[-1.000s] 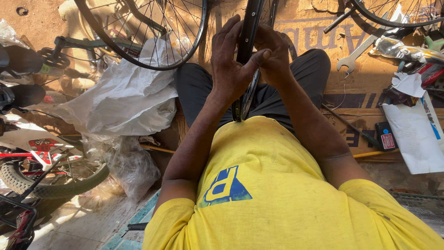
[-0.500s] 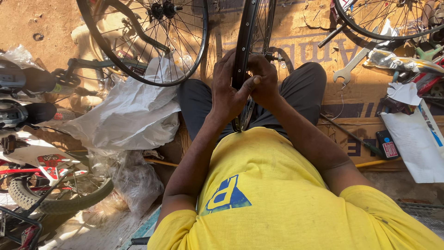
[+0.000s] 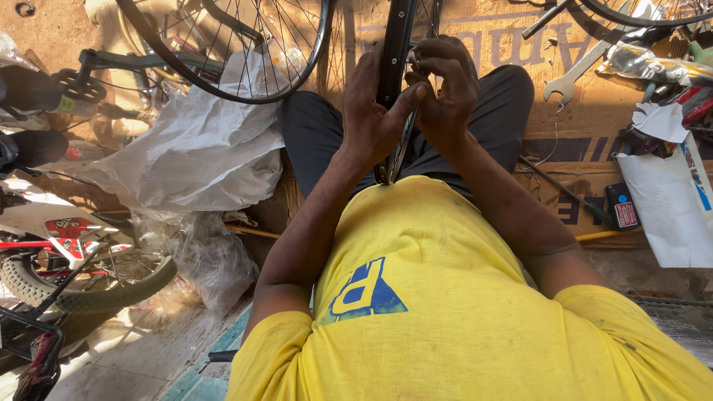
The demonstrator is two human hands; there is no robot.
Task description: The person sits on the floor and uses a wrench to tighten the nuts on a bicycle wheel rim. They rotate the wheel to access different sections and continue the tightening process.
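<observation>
A black bicycle wheel rim [image 3: 394, 52] stands upright between my knees, its lower edge resting against my yellow shirt. My left hand [image 3: 371, 111] wraps around the rim from the left, thumb pressed on its side. My right hand [image 3: 445, 89] is curled against the rim's right side, fingertips pinched near the spokes at the top; what they pinch is too small to tell. I sit on flattened brown cardboard [image 3: 505, 37].
Another spoked wheel [image 3: 245, 52] leans at upper left above crumpled white plastic [image 3: 193, 148]. A small bike with a knobby tyre [image 3: 89, 282] lies at left. A spanner [image 3: 587, 63], papers [image 3: 661, 208] and small tools lie at right.
The view has shifted slightly down and left. My hands stay on the rim, with the right fingers curling tighter at the spokes.
</observation>
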